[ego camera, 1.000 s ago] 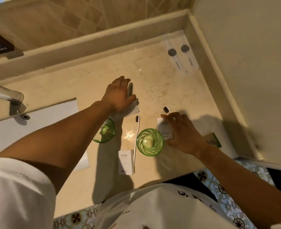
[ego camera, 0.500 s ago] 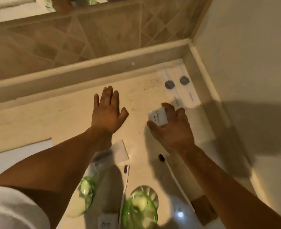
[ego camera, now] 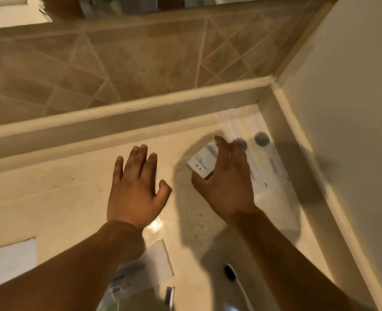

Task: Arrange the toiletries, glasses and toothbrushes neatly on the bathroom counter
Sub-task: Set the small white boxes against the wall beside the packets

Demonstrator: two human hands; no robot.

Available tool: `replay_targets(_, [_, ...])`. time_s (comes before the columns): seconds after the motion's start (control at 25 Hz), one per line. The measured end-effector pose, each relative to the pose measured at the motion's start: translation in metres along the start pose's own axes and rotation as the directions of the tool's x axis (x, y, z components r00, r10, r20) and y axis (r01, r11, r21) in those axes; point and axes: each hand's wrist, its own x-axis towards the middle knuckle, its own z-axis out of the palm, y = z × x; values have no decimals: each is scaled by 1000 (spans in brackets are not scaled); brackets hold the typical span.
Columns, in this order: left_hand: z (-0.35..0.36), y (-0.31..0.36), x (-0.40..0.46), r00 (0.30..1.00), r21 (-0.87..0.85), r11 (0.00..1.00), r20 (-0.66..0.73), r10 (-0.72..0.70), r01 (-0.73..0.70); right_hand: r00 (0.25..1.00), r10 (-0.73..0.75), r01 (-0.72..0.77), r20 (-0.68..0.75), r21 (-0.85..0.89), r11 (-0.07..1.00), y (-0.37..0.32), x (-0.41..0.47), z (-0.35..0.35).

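Note:
My right hand [ego camera: 226,182] grips a small white toiletry box [ego camera: 202,162] with grey lettering, held just above the beige counter [ego camera: 51,198] toward the back right corner. My left hand [ego camera: 134,187] hovers flat over the counter with fingers spread and nothing in it. Two clear sachets with grey round lids [ego camera: 261,138] lie in the corner just beyond the box. Nearer me lie a white packet [ego camera: 156,263], a toothbrush with a dark head [ego camera: 230,273] and part of another toothbrush [ego camera: 169,295] at the bottom edge. The glasses are out of view.
A raised beige ledge [ego camera: 118,117] runs along the back under brown diagonal tiles. A cream side wall [ego camera: 353,108] closes the right side. The white sink edge [ego camera: 8,261] shows at the lower left.
My right hand picked the white box up from near the front and carried it toward the back right corner. My left hand let go of the white packet and moved forward, fingers spread. The view tilted upward.

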Motion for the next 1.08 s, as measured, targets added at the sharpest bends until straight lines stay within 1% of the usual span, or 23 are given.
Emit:
replay_targets(0.08, [1, -1, 1, 1000, -1, 1000, -14, 3, -3, 999, -30, 30, 11, 41, 999, 4, 22, -8])
replay_targets(0.2, [1, 0, 1, 1000, 2, 1000, -18, 9, -9, 995, -69, 63, 65, 99, 993, 6, 50, -17])
replay_targets(0.36, [0, 0, 1, 1000, 15, 1000, 3, 1, -1, 970, -173, 167, 173, 46, 985, 4, 71, -20])
replay_targets(0.48, [1, -1, 2, 1000, 21, 1000, 10, 5, -5, 955, -193, 195, 225, 12, 981, 3, 77, -17])
replay_targets(0.64, [2, -2, 1, 1000, 20, 1000, -7, 7, -7, 963, -205, 208, 173, 3, 978, 5, 80, -15])
replay_targets(0.84, [5, -2, 1, 1000, 20, 1000, -26, 14, -14, 972, -207, 218, 113, -91, 972, 6, 77, -11])
replay_targets(0.96, [5, -3, 1, 999, 31, 999, -28, 18, -17, 982, -165, 173, 93, -86, 981, 6, 74, -11])
replay_targets(1.08, [4, -2, 1, 1000, 34, 999, -17, 14, -13, 993, -115, 118, 36, -64, 991, 2, 61, -6])
